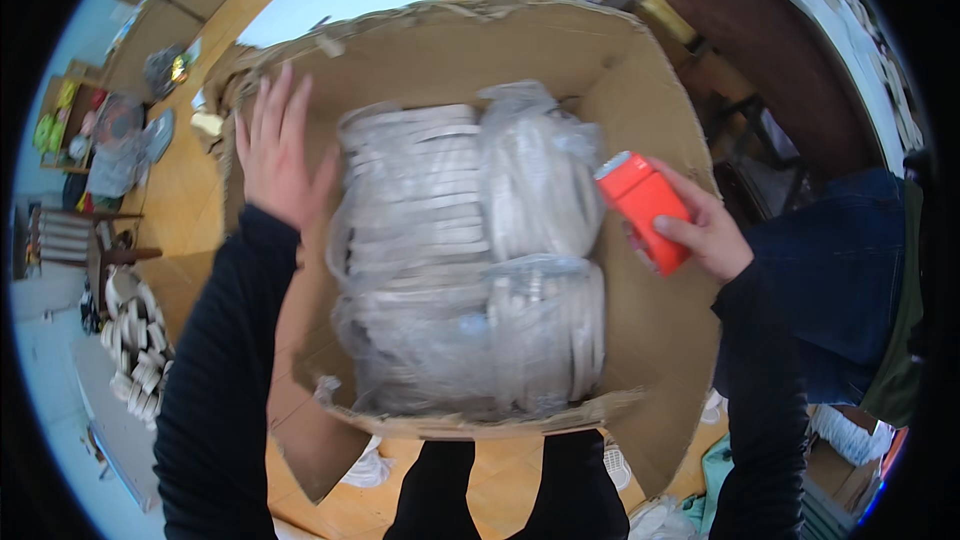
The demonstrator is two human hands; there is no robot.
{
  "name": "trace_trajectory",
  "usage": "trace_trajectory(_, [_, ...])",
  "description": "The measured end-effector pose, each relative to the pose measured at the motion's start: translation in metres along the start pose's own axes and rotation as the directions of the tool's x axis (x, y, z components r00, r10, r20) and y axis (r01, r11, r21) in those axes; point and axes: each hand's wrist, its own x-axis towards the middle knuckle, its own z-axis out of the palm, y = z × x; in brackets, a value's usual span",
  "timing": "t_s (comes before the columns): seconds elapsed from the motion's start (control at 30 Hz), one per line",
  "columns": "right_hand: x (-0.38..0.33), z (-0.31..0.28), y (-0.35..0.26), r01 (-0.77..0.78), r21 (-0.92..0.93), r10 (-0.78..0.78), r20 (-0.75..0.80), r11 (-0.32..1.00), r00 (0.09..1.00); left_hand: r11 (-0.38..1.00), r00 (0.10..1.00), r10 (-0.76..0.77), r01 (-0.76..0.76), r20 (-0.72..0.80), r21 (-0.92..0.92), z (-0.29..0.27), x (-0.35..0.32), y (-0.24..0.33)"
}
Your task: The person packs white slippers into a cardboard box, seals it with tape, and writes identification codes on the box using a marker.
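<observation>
Left hand: the left hand [277, 150] is spread flat, fingers apart, against the inner left wall of the cardboard box [655, 90], gripping nothing.
Right hand: the right hand [703, 230] is clamped around an orange box cutter [645, 208], held over the box's right side.
Step in hand: judging by the raised flaps, the box stands opened and its contents are being looked over.
Next move: likely needs the cutter kept clear of the plastic.
Box contents: clear plastic bags [470, 260] of stacked pale flat pieces, filling the bottom.
Surroundings: wooden floor [190, 190] beneath.
</observation>
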Motion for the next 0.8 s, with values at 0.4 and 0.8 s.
trace_trajectory(0.4, [-0.015,-0.006,-0.005,0.183,0.139,-0.205,0.167,0.973,0.964,0.982,0.888,0.077,-0.147,0.454,0.122,0.075,0.162,0.164])
trace_trajectory(0.8, [0.002,-0.011,-0.066,0.481,0.166,-0.333,-0.532,0.861,0.779,0.962,0.751,-0.002,0.183,0.661,-0.204,0.083,0.090,0.181])
